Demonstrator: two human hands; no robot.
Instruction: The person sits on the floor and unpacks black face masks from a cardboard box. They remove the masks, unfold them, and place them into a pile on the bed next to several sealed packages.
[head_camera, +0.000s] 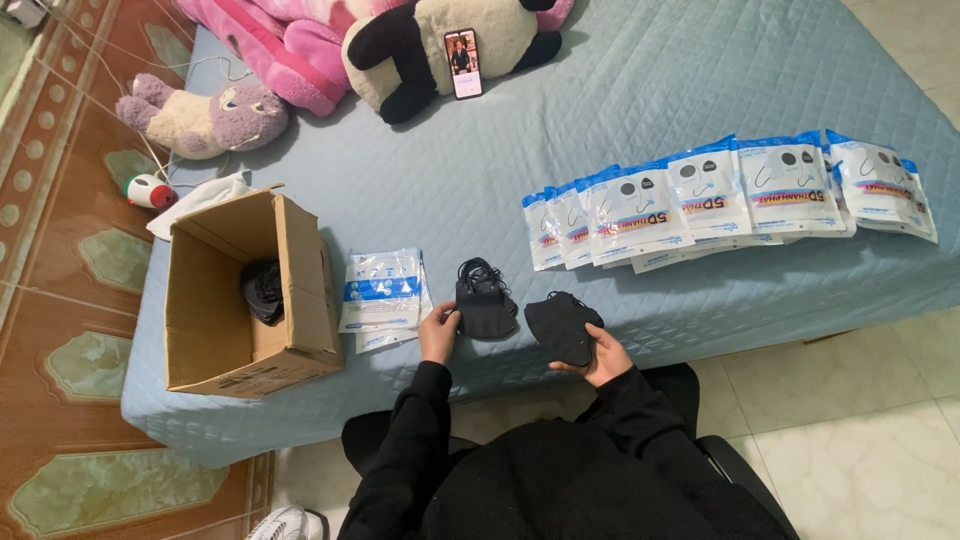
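Quilted blue-grey bedding covers the bed (650, 80) that fills most of the view, with brown patterned floor to the left and pale tiles to the right. At the near edge a person in black sleeves works with both hands. The left hand (438, 333) touches the side of a small stack of black masks (486, 305), fingers curled against it; the stack lies flat on the bed with thin ear loops bunched on top. The right hand (604, 355) grasps a single black mask (560, 326) from below, holding it just over the bed's edge; it is dark, folded flat and roughly shield-shaped.

Just left of the stack lie a few white and blue flat packets (382, 292), overlapping. Beside them stands an open cardboard box (300, 270), flaps up, with a dark bundle (264, 290) inside that may be more masks, though it is too shadowed to be sure. To the right, well apart from the hands, a long overlapping row of filled packets (720, 195) stretches across the bed, each with blue trim and a clear window.

At the far edge rest a purple and cream plush toy (205, 115), a pink plush (290, 45) and a black and white plush (440, 40) with a phone (463, 62) propped against it, screen lit. A white cloth (200, 195) and a small red and white object (150, 190) sit near the box's far corner.
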